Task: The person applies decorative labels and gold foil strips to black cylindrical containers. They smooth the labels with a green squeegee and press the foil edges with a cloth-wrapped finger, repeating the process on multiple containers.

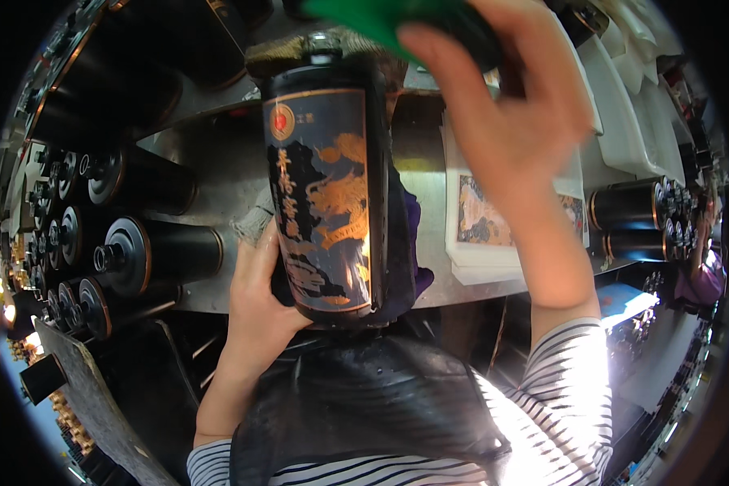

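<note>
View from the head camera, looking down over a metal desk (219, 162). The left hand (259, 300) gripped the lower part of a tall black bottle (326, 194), its fingers wrapped behind the base and clamped on it, the thumb lying along the bottle's left side. The bottle stood nearly upright in front of the person, held above the near edge of the desk, its dark label with a gold dragon figure and a round red seal turned to the camera. A dark cloth (401, 243) hung just behind the bottle on its right side.

The right hand (494, 105) was raised beside the bottle's upper part, its fingers curled shut on a green cloth (364, 18) that lay over the bottle's top; the hand appeared blurred. Both forearms wore striped sleeves (567, 389), and a glossy black apron (364, 405) covered the person's front.

To the left, a group of black bottles (138, 251) lay on their sides on the desk, caps pointing outward, well apart from the held bottle. A stack of printed labels (482, 219) lay on the desk just right of the bottle, under the right forearm. Further right, two more black bottles (628, 219) lay on their sides, with white trays (624, 121) beyond them.
</note>
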Available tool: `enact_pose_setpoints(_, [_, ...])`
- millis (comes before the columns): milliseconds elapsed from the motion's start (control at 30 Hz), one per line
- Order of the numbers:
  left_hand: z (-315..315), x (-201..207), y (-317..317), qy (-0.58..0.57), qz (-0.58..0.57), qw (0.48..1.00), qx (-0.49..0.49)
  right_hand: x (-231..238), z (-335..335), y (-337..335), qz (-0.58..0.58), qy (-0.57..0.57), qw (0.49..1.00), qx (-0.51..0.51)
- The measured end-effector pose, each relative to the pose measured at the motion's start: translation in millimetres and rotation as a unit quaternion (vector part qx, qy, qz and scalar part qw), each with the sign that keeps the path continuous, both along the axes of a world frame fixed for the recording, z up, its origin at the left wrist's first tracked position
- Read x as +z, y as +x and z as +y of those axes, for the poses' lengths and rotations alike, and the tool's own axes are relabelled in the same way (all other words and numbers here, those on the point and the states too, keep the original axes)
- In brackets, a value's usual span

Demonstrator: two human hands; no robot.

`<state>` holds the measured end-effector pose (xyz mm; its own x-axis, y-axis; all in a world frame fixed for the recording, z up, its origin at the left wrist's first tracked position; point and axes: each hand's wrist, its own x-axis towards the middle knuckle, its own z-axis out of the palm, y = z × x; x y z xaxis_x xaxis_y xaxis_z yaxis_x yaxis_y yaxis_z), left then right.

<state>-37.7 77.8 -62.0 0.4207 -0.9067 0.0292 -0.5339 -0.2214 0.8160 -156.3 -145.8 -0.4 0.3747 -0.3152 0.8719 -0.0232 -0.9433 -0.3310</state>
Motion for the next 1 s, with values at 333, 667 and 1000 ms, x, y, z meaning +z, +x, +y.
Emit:
enact_pose_setpoints(333, [-3, -6, 7, -0.018, -0.018, 0.999, -0.043, -35, 92, -74, 0.128, 0.0, 0.949, 0.287])
enact_pose_setpoints(667, [-5, 18, -10, -0.001, -0.025, 1.0, 0.006, -18, 95, -68, 0.132, 0.063, 0.967, 0.206])
enact_pose_setpoints(1000, [0, 12, -14, -0.056, -0.08, 0.995, 0.006, -19, 111, -62, 0.161, -0.035, 0.968, 0.187])
